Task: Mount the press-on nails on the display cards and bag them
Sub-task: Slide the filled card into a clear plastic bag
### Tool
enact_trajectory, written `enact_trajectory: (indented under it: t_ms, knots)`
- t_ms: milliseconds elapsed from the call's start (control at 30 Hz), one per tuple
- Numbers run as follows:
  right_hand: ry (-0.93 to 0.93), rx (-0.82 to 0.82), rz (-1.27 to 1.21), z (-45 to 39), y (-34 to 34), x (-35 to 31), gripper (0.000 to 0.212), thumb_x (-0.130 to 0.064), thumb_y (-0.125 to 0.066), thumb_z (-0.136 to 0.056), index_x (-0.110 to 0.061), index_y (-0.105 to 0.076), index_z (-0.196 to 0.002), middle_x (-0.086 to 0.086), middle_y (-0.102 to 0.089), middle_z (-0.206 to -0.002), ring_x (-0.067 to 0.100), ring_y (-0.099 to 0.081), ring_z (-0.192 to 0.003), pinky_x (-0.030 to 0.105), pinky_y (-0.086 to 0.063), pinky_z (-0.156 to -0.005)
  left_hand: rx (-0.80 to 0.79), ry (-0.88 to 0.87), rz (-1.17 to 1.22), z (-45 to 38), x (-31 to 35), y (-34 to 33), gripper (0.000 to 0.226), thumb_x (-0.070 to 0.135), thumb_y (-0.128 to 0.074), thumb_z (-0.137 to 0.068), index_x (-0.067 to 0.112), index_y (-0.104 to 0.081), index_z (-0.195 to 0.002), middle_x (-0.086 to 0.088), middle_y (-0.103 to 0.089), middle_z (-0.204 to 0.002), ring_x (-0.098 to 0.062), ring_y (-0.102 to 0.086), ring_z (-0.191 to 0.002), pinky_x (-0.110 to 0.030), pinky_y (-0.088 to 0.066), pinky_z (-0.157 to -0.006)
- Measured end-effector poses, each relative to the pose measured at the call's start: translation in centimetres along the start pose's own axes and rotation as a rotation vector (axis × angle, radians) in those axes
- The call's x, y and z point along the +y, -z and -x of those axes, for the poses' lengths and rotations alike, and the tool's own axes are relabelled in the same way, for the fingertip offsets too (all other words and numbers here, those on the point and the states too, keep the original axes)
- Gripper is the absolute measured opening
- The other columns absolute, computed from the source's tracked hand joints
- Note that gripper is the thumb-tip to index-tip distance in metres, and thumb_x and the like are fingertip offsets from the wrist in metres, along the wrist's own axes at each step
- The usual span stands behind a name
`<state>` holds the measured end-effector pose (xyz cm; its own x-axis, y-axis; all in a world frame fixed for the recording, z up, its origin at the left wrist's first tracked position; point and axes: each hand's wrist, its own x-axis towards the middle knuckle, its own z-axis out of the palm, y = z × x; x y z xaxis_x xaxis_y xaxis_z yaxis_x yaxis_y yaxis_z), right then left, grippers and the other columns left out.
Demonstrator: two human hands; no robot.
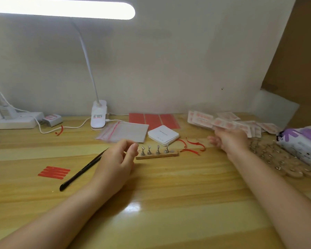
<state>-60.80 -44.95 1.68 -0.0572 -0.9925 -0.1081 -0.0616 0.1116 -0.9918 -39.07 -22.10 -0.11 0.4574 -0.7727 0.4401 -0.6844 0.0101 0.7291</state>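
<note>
My right hand (pixel 229 141) is raised over the back right of the wooden table (pixel 169 186) and grips a clear bag with a nail card (pixel 223 124), blurred by motion. Behind it lies a pile of bagged nail cards (pixel 201 118). Near a wooden nail stand (pixel 157 153) with several metal holders, my left hand (pixel 118 159) rests on the table with loosely curled fingers that hold nothing I can see. Behind the stand sit a stack of white display cards (pixel 163 134) and empty zip bags (pixel 123 131) with red seals.
Black tweezers (pixel 83 170) and red adhesive strips (pixel 54 171) lie left of my left hand. Red adhesive sheets (pixel 153 120), a clip lamp (pixel 98 115) and a power strip (pixel 13 120) line the wall. More nail stands (pixel 276 159) and a purple wipes pack (pixel 302 142) sit far right.
</note>
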Motion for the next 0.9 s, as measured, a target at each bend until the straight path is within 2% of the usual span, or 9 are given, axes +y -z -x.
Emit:
enact_trajectory:
  t_ms: [133, 200, 300, 400, 467, 600, 767, 833, 900]
  knots:
    - [0.100, -0.039, 0.272, 1.5, -0.4, -0.5, 0.014, -0.022, -0.058, -0.089, -0.010, -0.063, -0.082, 0.004, -0.072, -0.069, 0.020, -0.071, -0.060, 0.037, -0.057, -0.058, -0.011, -0.069, -0.060, 0.1, 0.2, 0.2, 0.019, 0.033, -0.046, -0.098, 0.030, -0.064, -0.092, 0.014, -0.067, -0.082, -0.005, -0.061, -0.075, -0.038, -0.052, -0.072]
    - [0.298, -0.103, 0.509, 2.7, -0.7, -0.6, 0.017, -0.032, -0.061, -0.085, -0.018, -0.068, -0.079, -0.005, -0.071, -0.063, 0.015, -0.069, -0.064, 0.035, -0.056, -0.064, -0.006, -0.070, -0.105, 0.1, 0.3, 0.2, 0.021, 0.035, -0.046, -0.098, 0.028, -0.065, -0.096, 0.016, -0.065, -0.084, -0.005, -0.060, -0.081, -0.038, -0.051, -0.074]
    - [0.552, -0.355, 0.701, 4.9, -1.8, -0.9, 0.019, -0.042, -0.072, -0.077, -0.027, -0.069, -0.088, -0.013, -0.066, -0.082, 0.003, -0.060, -0.078, 0.024, -0.046, -0.065, 0.007, -0.024, -0.215, -0.1, -0.1, -0.1, 0.021, 0.035, -0.049, -0.096, 0.025, -0.061, -0.110, 0.021, -0.059, -0.091, -0.006, -0.057, -0.089, -0.036, -0.051, -0.079]
    - [0.636, -0.566, 1.009, 6.7, -3.3, -0.5, 0.038, -0.055, -0.070, -0.074, -0.036, -0.066, -0.107, -0.013, -0.052, -0.093, 0.012, -0.048, -0.098, 0.032, -0.045, -0.083, -0.073, 0.035, -0.236, -0.3, -0.4, -0.2, 0.035, 0.029, -0.055, -0.095, 0.025, -0.050, -0.130, 0.014, -0.061, -0.108, -0.012, -0.056, -0.109, -0.040, -0.049, -0.093]
    - [0.704, -0.594, 1.117, 7.2, -3.8, 0.0, 0.030, -0.059, -0.066, -0.077, -0.038, -0.066, -0.098, -0.014, -0.046, -0.089, 0.016, -0.039, -0.105, 0.034, -0.039, -0.086, -0.174, 0.046, -0.231, -0.3, -0.5, -0.2, 0.050, 0.024, -0.056, -0.095, 0.025, -0.040, -0.142, 0.008, -0.060, -0.125, -0.013, -0.053, -0.119, -0.041, -0.044, -0.102]
    - [0.730, -0.570, 1.008, 7.0, -3.7, 0.3, 0.021, -0.051, -0.070, -0.080, -0.036, -0.072, -0.094, -0.018, -0.044, -0.086, 0.017, -0.039, -0.108, 0.034, -0.038, -0.088, -0.215, 0.011, -0.312, -0.7, -0.6, -0.4, 0.061, 0.026, -0.063, -0.091, 0.024, -0.036, -0.145, 0.012, -0.059, -0.120, -0.013, -0.052, -0.114, -0.036, -0.042, -0.101]
    - [0.694, -0.644, 1.057, 7.4, -3.2, -1.2, 0.038, -0.050, -0.076, -0.072, -0.036, -0.068, -0.106, -0.017, -0.048, -0.095, 0.009, -0.041, -0.102, 0.030, -0.041, -0.082, -0.271, -0.040, -0.376, -1.0, 0.0, 0.1, 0.053, 0.029, -0.066, -0.090, 0.024, -0.045, -0.138, 0.018, -0.057, -0.102, -0.009, -0.052, -0.103, -0.029, -0.043, -0.093]
    - [0.712, -0.647, 0.989, 8.3, -2.9, -2.8, 0.042, -0.039, -0.073, -0.073, -0.036, -0.060, -0.112, -0.014, -0.048, -0.096, 0.010, -0.047, -0.095, 0.028, -0.044, -0.076, -0.310, -0.043, -0.399, -1.1, 0.5, 0.4, 0.050, 0.028, -0.065, -0.091, 0.026, -0.045, -0.138, 0.022, -0.054, -0.100, -0.008, -0.049, -0.103, -0.027, -0.041, -0.092]
    - [0.792, -0.632, 0.810, 10.1, -2.9, -4.4, 0.033, -0.036, -0.066, -0.071, -0.034, -0.056, -0.102, -0.013, -0.049, -0.090, 0.006, -0.049, -0.079, 0.021, -0.039, -0.064, -0.344, -0.027, -0.371, -1.2, 1.7, 0.1, 0.049, 0.026, -0.067, -0.090, 0.030, -0.047, -0.134, 0.025, -0.053, -0.095, -0.006, -0.047, -0.098, -0.028, -0.043, -0.092]
